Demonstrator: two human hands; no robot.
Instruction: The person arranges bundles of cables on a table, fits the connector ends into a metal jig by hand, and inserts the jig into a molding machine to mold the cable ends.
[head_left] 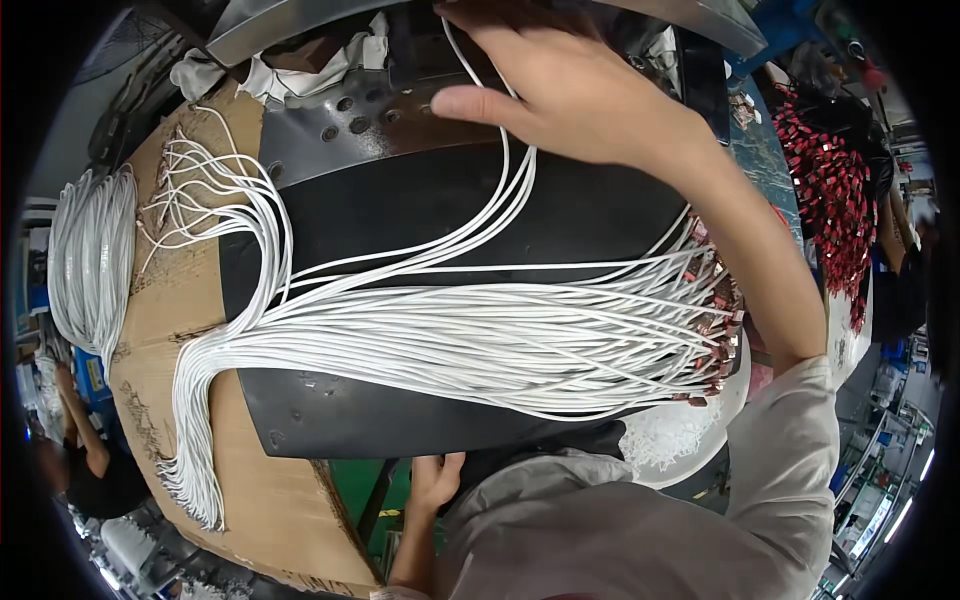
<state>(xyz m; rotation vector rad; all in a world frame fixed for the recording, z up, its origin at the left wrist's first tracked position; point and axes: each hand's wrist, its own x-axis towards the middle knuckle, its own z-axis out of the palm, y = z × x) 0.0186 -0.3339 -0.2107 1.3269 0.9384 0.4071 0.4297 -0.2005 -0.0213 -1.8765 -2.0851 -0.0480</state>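
A thick bundle of white cables (450, 345) lies across a black work surface (370, 215), with coppery connector ends (722, 340) gathered at the right. My right hand (570, 95) reaches over the far side, thumb stretched out and apart from the forefinger. A few white cables (518, 185) leave the bundle and run up behind this hand; one comes out past the thumb towards the fingertips. The other fingers are hidden from view. At the near edge of the surface is my left hand (432, 485), its fingertips hidden under that edge.
A cardboard sheet (240, 480) lies at the left, under loose cable ends. Beyond it hangs a coil of white cable (92, 265). A metal plate with holes (375, 118) stands at the back. White clippings (665, 440) fill a pale tray; red-tipped parts (835, 200) are heaped at the right.
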